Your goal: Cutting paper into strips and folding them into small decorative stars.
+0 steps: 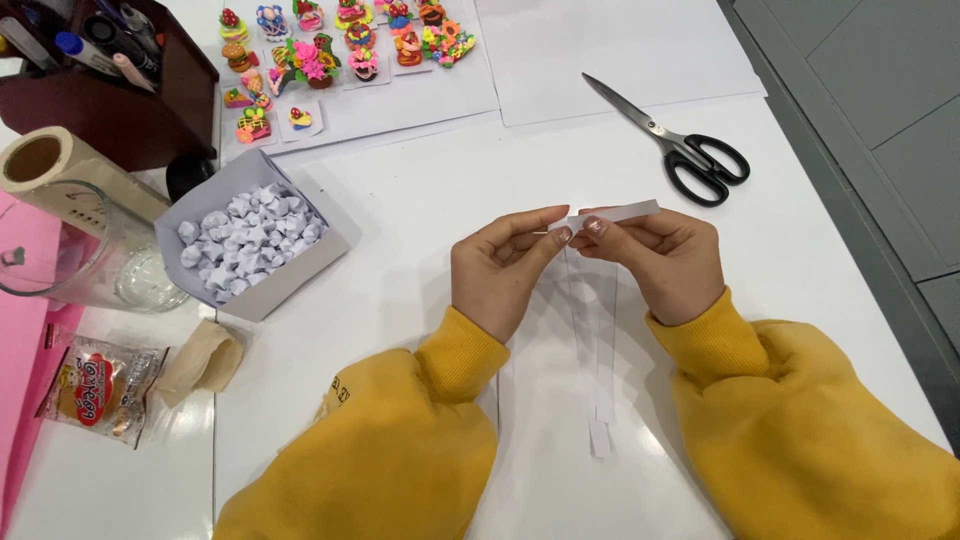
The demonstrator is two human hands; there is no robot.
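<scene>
My left hand (497, 268) and my right hand (665, 258) meet over the white table, both in yellow sleeves. Together they pinch one narrow white paper strip (628, 211) between thumbs and forefingers; its free end sticks out to the right above my right hand. Under my hands several more white paper strips (597, 350) lie lengthwise on the table. To the left stands an open grey paper box (297, 274) holding several small folded white paper stars (247, 238).
Black-handled scissors (682, 145) lie at the upper right. White sheets (620, 50) and colourful little clay figures (340, 50) lie at the back. A brown pen holder (110, 105), tape roll (60, 170), clear glass (90, 260) and snack packet (95, 388) stand at the left.
</scene>
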